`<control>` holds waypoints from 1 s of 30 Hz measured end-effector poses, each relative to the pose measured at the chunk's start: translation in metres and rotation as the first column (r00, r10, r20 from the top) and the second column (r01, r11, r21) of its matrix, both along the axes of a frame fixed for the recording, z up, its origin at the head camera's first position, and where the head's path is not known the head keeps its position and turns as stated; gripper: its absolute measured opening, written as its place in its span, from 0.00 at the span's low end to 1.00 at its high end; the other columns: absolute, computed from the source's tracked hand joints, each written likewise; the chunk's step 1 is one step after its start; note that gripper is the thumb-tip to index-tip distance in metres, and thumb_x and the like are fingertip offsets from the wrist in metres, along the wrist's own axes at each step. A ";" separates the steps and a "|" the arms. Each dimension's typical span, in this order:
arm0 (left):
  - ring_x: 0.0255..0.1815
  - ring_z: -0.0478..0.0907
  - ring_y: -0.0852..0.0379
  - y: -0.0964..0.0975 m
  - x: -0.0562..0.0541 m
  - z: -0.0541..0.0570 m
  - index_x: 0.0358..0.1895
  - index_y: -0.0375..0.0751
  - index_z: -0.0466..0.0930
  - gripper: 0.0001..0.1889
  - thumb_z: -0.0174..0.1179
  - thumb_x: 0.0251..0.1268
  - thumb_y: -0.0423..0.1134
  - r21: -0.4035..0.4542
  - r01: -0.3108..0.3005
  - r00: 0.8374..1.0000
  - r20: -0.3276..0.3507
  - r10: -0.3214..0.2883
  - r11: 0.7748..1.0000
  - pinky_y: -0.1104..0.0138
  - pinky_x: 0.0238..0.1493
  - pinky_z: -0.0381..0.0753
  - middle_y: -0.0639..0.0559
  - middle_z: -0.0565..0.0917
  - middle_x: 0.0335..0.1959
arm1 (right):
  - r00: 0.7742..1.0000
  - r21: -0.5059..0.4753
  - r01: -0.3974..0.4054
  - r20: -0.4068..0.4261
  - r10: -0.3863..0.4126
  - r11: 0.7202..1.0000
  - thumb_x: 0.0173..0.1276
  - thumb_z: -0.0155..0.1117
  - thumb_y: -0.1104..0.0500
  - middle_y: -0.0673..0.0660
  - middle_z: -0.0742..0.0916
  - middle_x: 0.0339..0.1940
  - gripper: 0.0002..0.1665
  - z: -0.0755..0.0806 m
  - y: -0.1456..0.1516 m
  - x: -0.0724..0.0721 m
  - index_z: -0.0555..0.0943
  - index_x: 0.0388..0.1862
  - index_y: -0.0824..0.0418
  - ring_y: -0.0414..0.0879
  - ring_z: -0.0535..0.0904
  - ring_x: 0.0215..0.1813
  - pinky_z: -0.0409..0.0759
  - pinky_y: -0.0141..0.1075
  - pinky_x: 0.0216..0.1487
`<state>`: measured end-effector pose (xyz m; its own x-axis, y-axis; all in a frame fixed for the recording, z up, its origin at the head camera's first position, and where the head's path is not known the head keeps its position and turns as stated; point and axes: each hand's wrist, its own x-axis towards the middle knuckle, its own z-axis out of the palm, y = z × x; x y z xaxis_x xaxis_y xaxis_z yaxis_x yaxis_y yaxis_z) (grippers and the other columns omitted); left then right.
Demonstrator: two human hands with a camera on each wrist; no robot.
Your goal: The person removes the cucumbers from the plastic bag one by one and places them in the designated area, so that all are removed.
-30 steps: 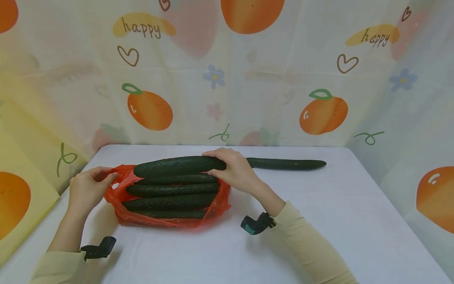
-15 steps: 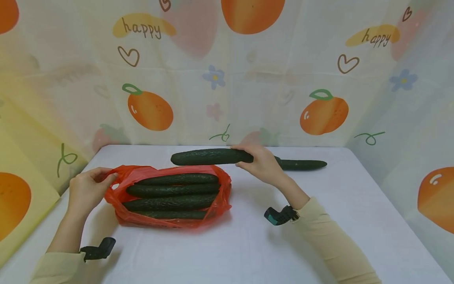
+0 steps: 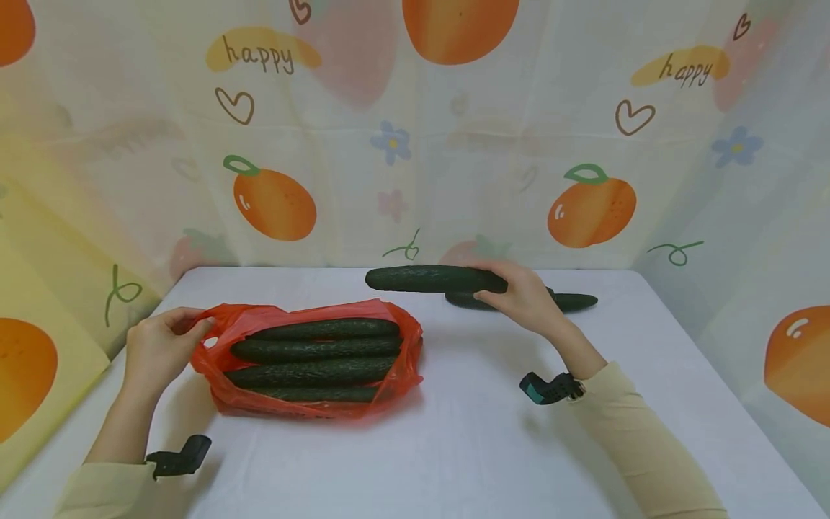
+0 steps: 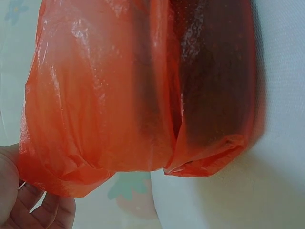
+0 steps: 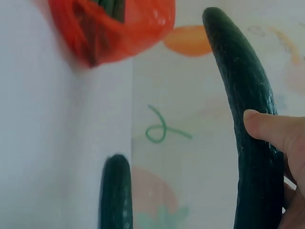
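My right hand [image 3: 521,297] grips a dark green cucumber [image 3: 428,278] near its right end, raised over the back of the table. In the right wrist view the thumb lies across the held cucumber [image 5: 248,86]. Behind and below it, a second cucumber [image 3: 576,302] lies on the table, partly hidden by my right hand. My left hand [image 3: 158,342] pinches the left edge of a red plastic bag [image 3: 227,400], whose mouth gapes toward me. Several cucumbers [image 3: 318,349] lie side by side in the bag. The left wrist view shows the bag's thin side [image 4: 86,95] with dark shapes showing through.
A white-covered table [image 3: 389,468] carries everything. Behind it hangs a pale curtain [image 3: 467,166] printed with oranges, hearts and flowers, and it continues along both sides. Each wrist wears a black camera mount [image 3: 551,389].
My right hand has lifted the cucumber out of the top of the bag and carried it right, over the cucumber on the table. The left hand and bag have stayed put.
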<state>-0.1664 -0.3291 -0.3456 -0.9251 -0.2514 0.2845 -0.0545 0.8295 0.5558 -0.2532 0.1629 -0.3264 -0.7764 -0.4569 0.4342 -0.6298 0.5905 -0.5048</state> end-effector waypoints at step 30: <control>0.40 0.75 0.43 -0.001 0.000 0.000 0.46 0.34 0.80 0.17 0.56 0.63 0.45 -0.006 -0.008 1.000 -0.007 0.008 1.000 0.77 0.24 0.70 0.34 0.83 0.38 | 0.995 0.149 0.092 0.033 -0.098 0.985 0.56 0.68 0.64 0.59 0.82 0.53 0.25 -0.045 0.075 -0.011 0.77 0.55 0.60 0.55 0.74 0.57 0.69 0.51 0.58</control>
<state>-0.1666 -0.3301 -0.3460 -0.9209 -0.2574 0.2928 -0.0574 0.8324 0.5511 -0.2643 0.2384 -0.3713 -0.8345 -0.4369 0.3358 -0.5486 0.7162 -0.4314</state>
